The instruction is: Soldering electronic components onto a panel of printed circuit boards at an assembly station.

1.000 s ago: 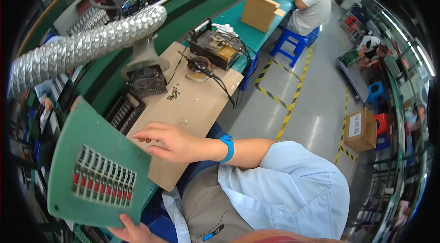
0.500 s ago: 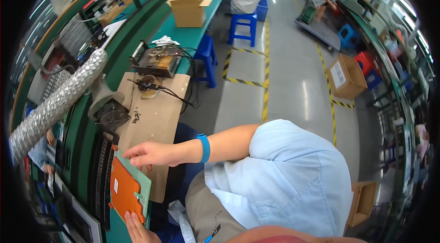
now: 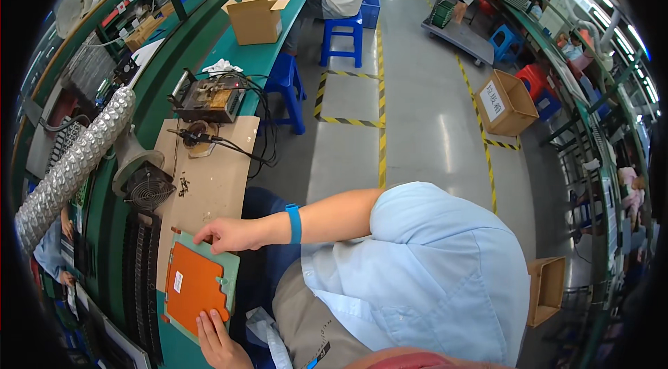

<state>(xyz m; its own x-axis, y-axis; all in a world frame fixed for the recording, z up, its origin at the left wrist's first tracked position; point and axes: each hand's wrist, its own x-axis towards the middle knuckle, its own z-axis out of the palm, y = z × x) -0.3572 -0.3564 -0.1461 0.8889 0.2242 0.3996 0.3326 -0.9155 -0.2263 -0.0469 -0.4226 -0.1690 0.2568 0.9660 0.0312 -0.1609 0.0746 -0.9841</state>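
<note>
A flat orange panel (image 3: 193, 289) with a small white label sits in a pale green frame (image 3: 227, 270). Small orange-brown tabs show at the frame's corners, on the bench's left side. My left hand (image 3: 221, 342) lies across the panel's near edge, fingers stretched out flat; its thumb is hidden. At the far edge of the frame is my right hand (image 3: 236, 234), a blue band on its wrist. Its fingers are bent in towards the thumb, tips at the frame's edge; anything between them is too small to make out.
Beyond the frame lies a brown board (image 3: 198, 195) with a soldering iron (image 3: 191, 138) and a metal-cased unit (image 3: 209, 97) trailing black cables. A fan (image 3: 149, 188) and silver duct (image 3: 76, 167) stand left. An open carton (image 3: 254, 19) sits farther along. People work beyond.
The view has swung, so the surroundings sit farther left. My right hand's fingers, more outstretched before, are now more bent at the frame's far edge. My left hand stays on the panel.
</note>
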